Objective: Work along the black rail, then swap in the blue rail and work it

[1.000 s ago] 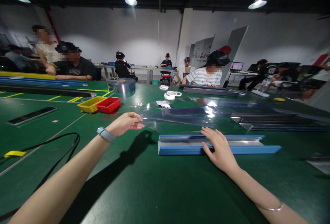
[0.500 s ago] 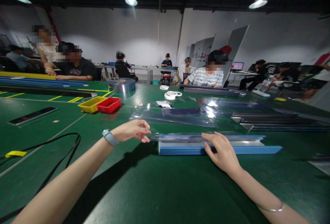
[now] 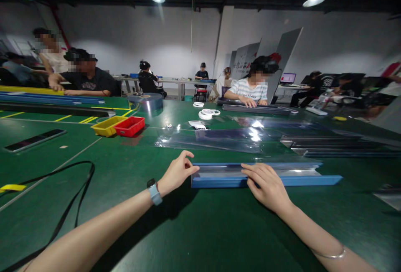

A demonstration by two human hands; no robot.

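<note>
Holds right hand (image 3: pixel 267 185) loosely open, fingers spread, over the middle of the blue channel (image 3: pixel 216 181) on the green table (image 3: pixel 200 234), and left hand (image 3: pixel 175 174) curved half open at its left end, cannot tell if gripping anything, facing clear strips (image 3: pixel 216 142) beyond, then a red bin (image 3: pixel 130 127) and white rings (image 3: pixel 206 116).

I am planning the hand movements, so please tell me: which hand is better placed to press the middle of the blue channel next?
Probably the right hand: it reaches over the middle of the blue channel, while the left hand is at the channel's left end.
</note>
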